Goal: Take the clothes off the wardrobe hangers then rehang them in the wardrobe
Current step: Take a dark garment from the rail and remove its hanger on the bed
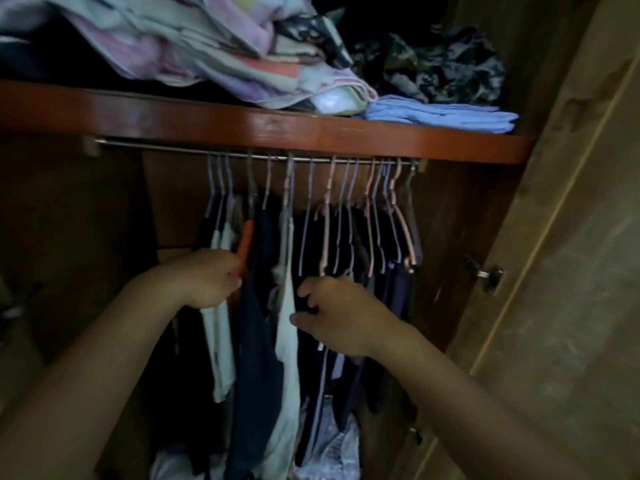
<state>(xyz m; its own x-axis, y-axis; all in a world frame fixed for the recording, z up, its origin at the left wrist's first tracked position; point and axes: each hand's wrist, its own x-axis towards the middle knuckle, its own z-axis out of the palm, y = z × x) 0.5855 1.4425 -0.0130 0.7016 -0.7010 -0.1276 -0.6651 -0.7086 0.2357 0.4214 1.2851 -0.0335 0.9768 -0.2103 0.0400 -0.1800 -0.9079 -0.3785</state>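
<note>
Dim wardrobe interior, seen from below the reddish-brown wooden shelf [311, 129]. Thin metal hanging rail [194, 151] runs just under the shelf. Row of slim lilac and pink wire hangers [349, 188] hooked along the rail, bunched toward the right end; some at the far right look bare.

Hanging clothes: dark navy garment [256, 341] in the middle, pale white garment [289, 348] just right of it, another white garment [218, 344] to the left, dark items further right.

Left hand [207, 278] reaches in among the left group, fingers curled round the fabric beside an orange hanger shoulder [245, 242]; exactly which piece it grips, cannot tell. Right hand [332, 313] has fingers bent, pinching a dark garment [308, 306] just right of the pale one.

Shelf above carries a heap of pastel folded fabrics [194, 43], a folded light-blue cloth [440, 116] and a dark patterned bundle [440, 64]. Open wardrobe door [568, 271] on the right.
</note>
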